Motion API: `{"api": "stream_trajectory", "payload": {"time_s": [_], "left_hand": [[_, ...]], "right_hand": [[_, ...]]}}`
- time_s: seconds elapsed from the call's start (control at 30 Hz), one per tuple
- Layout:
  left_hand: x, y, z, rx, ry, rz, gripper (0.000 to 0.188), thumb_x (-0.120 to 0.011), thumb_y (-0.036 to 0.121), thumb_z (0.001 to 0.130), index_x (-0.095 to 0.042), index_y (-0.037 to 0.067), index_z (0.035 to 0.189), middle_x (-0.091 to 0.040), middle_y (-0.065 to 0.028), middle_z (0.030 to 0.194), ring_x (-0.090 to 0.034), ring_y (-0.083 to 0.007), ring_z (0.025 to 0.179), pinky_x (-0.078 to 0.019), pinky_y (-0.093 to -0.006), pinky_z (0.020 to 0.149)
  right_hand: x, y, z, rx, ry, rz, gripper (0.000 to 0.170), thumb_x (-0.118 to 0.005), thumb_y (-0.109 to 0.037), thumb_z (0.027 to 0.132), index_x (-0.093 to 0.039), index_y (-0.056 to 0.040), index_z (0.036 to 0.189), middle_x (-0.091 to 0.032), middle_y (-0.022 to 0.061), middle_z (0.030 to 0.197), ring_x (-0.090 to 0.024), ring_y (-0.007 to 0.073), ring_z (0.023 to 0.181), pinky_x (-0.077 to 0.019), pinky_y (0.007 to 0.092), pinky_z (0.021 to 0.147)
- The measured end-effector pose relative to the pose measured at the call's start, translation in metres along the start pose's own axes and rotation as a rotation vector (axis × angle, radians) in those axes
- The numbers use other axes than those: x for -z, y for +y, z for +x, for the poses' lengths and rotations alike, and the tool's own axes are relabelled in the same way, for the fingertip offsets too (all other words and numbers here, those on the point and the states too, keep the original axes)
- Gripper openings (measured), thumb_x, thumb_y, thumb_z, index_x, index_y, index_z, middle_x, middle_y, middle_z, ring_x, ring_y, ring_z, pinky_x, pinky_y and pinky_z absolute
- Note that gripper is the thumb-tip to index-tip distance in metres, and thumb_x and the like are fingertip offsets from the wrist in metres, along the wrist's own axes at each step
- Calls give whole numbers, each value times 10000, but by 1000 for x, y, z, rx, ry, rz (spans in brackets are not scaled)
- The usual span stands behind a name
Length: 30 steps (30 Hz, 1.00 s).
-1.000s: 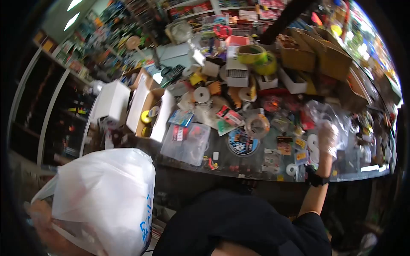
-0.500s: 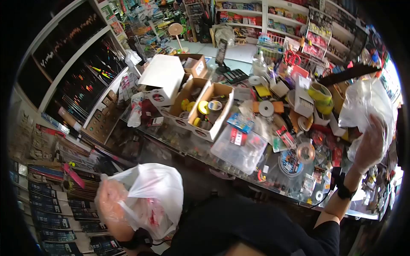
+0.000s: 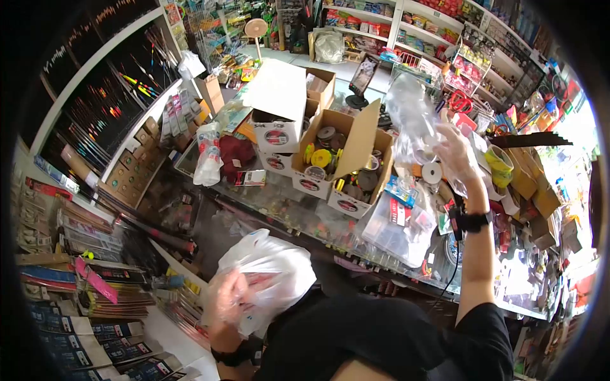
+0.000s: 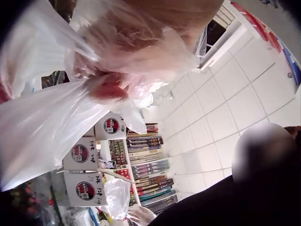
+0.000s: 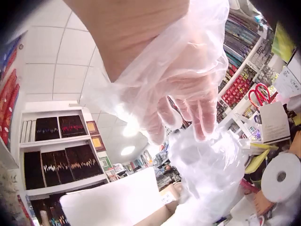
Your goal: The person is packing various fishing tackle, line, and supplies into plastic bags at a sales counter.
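Note:
My left hand (image 3: 230,301), in a thin clear glove, grips the gathered top of a white plastic bag (image 3: 270,260) low in front of my body. Reddish contents show faintly through the bag. In the left wrist view, the fingers of that hand (image 4: 127,42) curl into the bag's stretched plastic (image 4: 47,127). Over the counter, my gloved right hand (image 3: 459,155) holds a crumpled clear plastic bag (image 3: 410,108) beside the open cartons. The right wrist view has the bag (image 5: 207,169) hanging at the bent fingertips of this hand (image 5: 174,80).
Cartons of spools (image 3: 324,152) and a white-lidded box (image 3: 276,95) stand on the glass counter (image 3: 254,197). A clear plastic case (image 3: 387,238), tape rolls (image 3: 499,166) and more cartons lie to the right. Packed racks (image 3: 95,279) border the left side.
My right hand has carried the clear bag left across the counter, toward the cartons. The left hand and white bag have moved right, closer to my body. The head view has turned left.

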State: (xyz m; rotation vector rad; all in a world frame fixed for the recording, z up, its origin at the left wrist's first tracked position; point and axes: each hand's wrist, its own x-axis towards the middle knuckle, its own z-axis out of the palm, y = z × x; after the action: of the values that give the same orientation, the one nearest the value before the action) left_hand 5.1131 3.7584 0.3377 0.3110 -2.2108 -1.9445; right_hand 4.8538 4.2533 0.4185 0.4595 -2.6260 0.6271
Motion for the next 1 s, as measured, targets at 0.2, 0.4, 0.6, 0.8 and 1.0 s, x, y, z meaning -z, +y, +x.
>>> {"api": "stream_trajectory", "payload": {"time_s": [0.2, 0.4, 0.6, 0.8, 1.0], "left_hand": [[-16, -2, 36, 356, -147, -200, 362, -495, 214, 918, -417, 93, 586, -418, 1, 558, -435, -117, 504, -356, -275, 497], [-19, 18, 33, 725, -62, -358, 364, -508, 230, 922, -433, 85, 597, -465, -15, 595, -453, -115, 506, -353, -236, 486], [3, 8, 21, -177, -182, 477, 281, -506, 143, 904, -454, 62, 640, -427, -20, 559, -421, -119, 485, -367, -291, 459], [42, 73, 10, -333, -98, 484, 139, -478, 116, 885, -503, -2, 816, -489, -69, 665, -485, -175, 588, -396, -301, 528], [40, 150, 6, -701, 324, 611, 259, -435, 178, 935, -507, -60, 1003, -543, -106, 756, -528, -181, 674, -442, -319, 617]], "right_hand": [[-8, -80, -65, -70, -17, 76, 300, -653, -39, 771, -595, -32, 1065, -599, 137, 1100, -603, 226, 940, -498, 307, 699], [-72, -152, -140, -132, -348, 442, 233, -663, -53, 765, -643, -60, 998, -640, 103, 1021, -613, 269, 920, -521, 351, 714], [-110, -195, -155, 168, -485, 532, 186, -639, -106, 786, -645, -68, 969, -652, 113, 934, -635, 317, 817, -525, 397, 736], [-96, -185, -172, 256, -440, 427, 166, -622, -114, 800, -624, -88, 964, -636, 77, 908, -627, 295, 802, -527, 391, 675], [-57, -142, -199, -134, 35, 13, 832, -822, -348, 559, -483, -65, 1265, -461, 153, 1257, -431, 384, 1170, -382, 502, 963]]}}
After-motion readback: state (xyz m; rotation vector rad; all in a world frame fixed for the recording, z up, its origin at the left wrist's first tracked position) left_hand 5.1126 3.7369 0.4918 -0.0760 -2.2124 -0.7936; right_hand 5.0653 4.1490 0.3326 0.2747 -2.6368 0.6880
